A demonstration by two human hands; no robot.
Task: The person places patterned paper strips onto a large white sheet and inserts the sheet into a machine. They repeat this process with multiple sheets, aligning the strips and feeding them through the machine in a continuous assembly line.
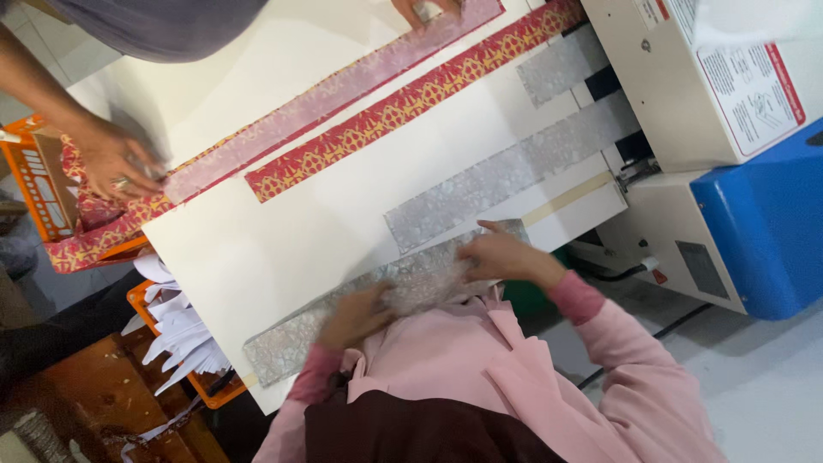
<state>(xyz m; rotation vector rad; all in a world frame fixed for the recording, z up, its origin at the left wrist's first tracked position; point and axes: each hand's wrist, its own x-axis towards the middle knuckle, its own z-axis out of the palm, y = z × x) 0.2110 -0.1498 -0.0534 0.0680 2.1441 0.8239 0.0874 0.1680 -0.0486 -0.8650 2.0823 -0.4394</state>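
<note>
Grey strip (343,321) under both hands

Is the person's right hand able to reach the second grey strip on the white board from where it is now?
Probably yes. The right hand rests on the near grey strip, and the second grey strip lies just beyond it on the white board, with bare board between and nothing in the way.

Matt white board (283,249) carries translucent patterned paper strips (480,193); glossy blue machine casing (763,231).
</note>
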